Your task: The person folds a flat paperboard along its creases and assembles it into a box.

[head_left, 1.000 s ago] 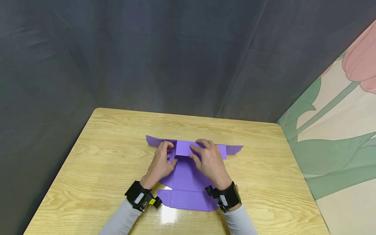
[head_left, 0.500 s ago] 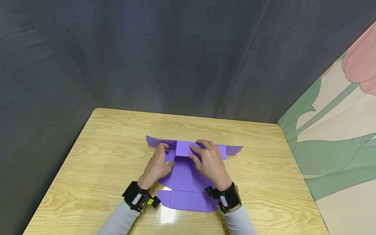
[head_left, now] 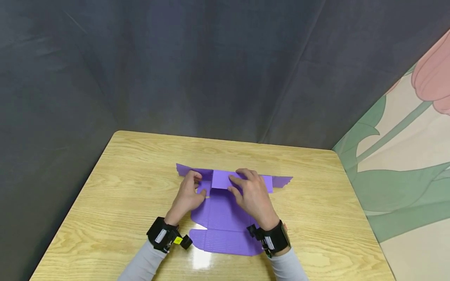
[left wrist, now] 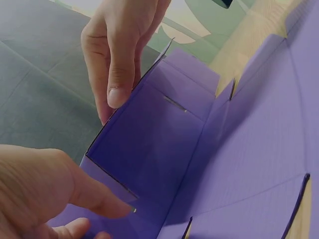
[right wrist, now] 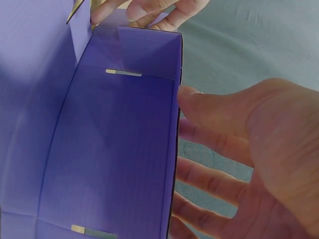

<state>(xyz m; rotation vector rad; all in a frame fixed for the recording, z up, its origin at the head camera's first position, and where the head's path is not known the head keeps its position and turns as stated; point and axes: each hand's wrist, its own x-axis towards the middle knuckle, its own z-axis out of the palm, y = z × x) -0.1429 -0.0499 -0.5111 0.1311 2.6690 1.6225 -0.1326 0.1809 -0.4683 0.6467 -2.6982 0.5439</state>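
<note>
A purple cardboard box blank (head_left: 228,218), partly folded, lies on the table. Its far wall is raised, with a panel (head_left: 220,179) at the top and a flap sticking out at either end. My right hand (head_left: 254,195) rests on that panel; in the right wrist view the thumb (right wrist: 192,99) touches the wall's edge, and spread fingers lie against the outer face. My left hand (head_left: 188,195) is at the left flap (head_left: 184,169), thumb and index apart. In the left wrist view one digit (left wrist: 99,196) extends over the cardboard near a slot; other fingertips are partly cut off.
The wooden table (head_left: 116,195) ends in front of a dark curtain (head_left: 211,78). To the right hangs a fabric with a tulip print (head_left: 397,175). The blank's near flap (head_left: 228,242) lies flat towards me.
My left hand has drawn back a little to the left from the wall's left corner, uncovering more of the inner flap. The right hand stays on the panel.
</note>
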